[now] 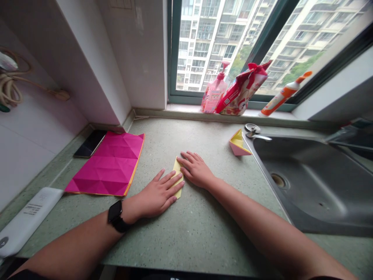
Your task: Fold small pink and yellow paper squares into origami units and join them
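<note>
A narrow piece of folded yellow paper (177, 168) lies flat on the speckled green countertop (201, 237). My left hand (155, 192), with a black watch (115, 212) on the wrist, rests over its lower part with fingers spread. From the other side, my right hand (196, 167) lies flat with its fingertips at the paper's upper right edge. Both hands press down rather than grip. Part of the paper is hidden under the fingers. Off to the right stands a folded pink and yellow paper boat (239, 144).
Creased magenta sheets (109, 167) lie at left, partly over a dark flat device (90, 144). A white oblong device (30, 217) is nearer. The steel sink (317, 182) is at right. On the windowsill stand a pink pump bottle (214, 93), a red bag (243, 93) and an orange-white bottle (284, 97).
</note>
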The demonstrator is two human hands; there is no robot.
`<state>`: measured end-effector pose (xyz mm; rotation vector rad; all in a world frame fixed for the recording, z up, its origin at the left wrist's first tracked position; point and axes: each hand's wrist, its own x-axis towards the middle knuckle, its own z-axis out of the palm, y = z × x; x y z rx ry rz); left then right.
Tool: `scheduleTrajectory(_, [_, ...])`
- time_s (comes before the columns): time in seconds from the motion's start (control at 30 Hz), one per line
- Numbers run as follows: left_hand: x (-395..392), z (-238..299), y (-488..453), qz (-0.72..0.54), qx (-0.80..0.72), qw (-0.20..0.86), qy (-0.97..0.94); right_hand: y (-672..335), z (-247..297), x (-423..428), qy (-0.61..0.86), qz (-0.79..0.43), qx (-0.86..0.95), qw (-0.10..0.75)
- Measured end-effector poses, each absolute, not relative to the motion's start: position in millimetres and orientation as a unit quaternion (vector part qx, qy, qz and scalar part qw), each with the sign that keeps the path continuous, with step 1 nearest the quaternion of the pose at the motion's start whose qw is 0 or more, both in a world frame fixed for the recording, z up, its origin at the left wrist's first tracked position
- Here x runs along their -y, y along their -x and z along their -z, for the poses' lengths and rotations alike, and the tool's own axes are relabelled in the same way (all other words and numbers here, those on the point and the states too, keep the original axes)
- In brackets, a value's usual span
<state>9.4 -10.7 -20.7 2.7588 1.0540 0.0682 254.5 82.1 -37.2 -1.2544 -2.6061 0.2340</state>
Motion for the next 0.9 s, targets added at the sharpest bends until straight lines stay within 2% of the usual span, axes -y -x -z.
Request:
scheduleTrajectory(0.23, [18.7,26.5,-12.6,-0.001,-0.389,0.078,-0.918,-240.6,44.0,-76.9,0.478,-0.068,0.869,0.109])
scheduleTrajectory(0.6, [37.4,9.9,-4.3,0.047,-0.386,0.109,-0.915,-235.9,49.8,-77.5,0.492,-0.056,0.859,0.127])
scheduleTrajectory(0.77, [63.9,10.3,22.3,0.028,-0.353,0.127,-0.927,-240.1,57.2,-83.3,0.465,-0.062,0.86,0.201])
scheduleTrajectory(0.9, [65.5,12.3,24.6,-0.12,-0.428,0.13,-0.886,-248.0,61.8,-90.0,0.441,-0.11,0.839,0.299])
